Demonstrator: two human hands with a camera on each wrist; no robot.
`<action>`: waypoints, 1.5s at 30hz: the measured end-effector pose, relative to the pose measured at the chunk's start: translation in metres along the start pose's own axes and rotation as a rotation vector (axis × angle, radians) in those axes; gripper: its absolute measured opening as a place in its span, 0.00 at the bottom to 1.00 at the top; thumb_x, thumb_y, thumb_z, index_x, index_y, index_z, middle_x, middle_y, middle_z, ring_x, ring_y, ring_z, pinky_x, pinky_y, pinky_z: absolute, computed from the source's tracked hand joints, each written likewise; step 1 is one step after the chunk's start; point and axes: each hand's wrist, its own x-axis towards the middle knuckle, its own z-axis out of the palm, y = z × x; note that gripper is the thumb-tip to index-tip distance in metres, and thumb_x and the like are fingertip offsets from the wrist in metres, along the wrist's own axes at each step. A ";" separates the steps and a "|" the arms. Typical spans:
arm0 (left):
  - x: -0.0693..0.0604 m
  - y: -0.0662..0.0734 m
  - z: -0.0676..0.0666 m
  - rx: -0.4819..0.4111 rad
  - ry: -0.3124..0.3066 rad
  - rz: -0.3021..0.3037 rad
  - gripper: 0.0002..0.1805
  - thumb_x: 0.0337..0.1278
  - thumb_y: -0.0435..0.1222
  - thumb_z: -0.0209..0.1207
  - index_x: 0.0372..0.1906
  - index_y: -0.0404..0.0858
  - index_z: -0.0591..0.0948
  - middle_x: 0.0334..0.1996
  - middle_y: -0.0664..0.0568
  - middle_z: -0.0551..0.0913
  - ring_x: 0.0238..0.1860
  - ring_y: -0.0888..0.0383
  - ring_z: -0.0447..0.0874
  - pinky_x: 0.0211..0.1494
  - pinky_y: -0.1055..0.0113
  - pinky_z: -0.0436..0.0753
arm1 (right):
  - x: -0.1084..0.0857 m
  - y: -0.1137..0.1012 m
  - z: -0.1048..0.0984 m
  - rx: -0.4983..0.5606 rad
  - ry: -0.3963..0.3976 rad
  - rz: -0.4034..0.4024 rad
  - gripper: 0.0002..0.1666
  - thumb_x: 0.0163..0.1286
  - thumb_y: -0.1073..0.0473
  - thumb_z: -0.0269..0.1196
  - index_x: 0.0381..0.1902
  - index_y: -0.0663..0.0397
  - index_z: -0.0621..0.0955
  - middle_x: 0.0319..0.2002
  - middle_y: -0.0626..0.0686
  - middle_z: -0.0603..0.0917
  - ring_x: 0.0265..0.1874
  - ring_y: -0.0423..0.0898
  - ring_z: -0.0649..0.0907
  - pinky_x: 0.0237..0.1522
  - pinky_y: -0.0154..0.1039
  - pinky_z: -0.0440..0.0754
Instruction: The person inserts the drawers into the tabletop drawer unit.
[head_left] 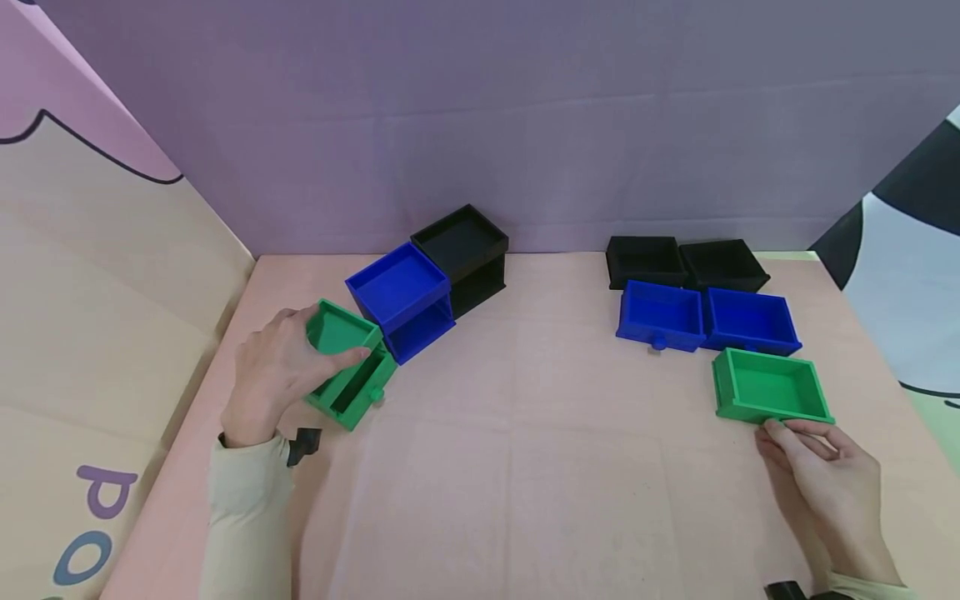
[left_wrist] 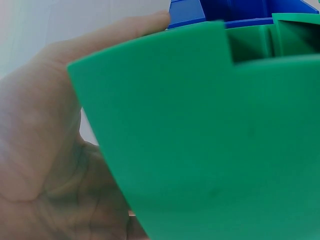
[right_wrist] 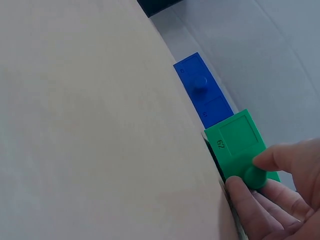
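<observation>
a: left hand [head_left: 273,362]?
b: gripping the green case [head_left: 341,331] at the left of the table [head_left: 517,475], thumb near the front edge. a green drawer with a knob [head_left: 377,393] appears to jut from its lower opening.

a: and the right hand [head_left: 836,471]?
b: far over to the right, pinching the knob of the loose green drawer [head_left: 776,382], which sits just in front of two blue drawers [head_left: 663,310]. two black drawers [head_left: 645,260] lie behind those.

a: other cases?
b: a blue case [head_left: 397,285] beside the green one, a black case [head_left: 461,242] beyond; both lower openings look vacant.

a: which step, then?
b: judgement only: the green set is being worked, one drawer apart from its case, lined up near the others. cannot tell whether the loose one is being set down or picked up.

a: what does the next move call for?
b: if set down, a clean release of the knob without nudging the blue row; if picked up, a firm pinch and a level lift. either way, the left hand needs to steady the case.
</observation>
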 end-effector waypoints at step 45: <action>-0.001 -0.001 0.001 0.009 0.004 0.005 0.60 0.51 0.75 0.64 0.77 0.33 0.72 0.60 0.32 0.82 0.46 0.40 0.83 0.40 0.53 0.81 | -0.029 -0.016 0.035 -0.121 -0.086 -0.320 0.05 0.72 0.60 0.72 0.40 0.41 0.87 0.30 0.30 0.91 0.31 0.25 0.90 0.35 0.19 0.84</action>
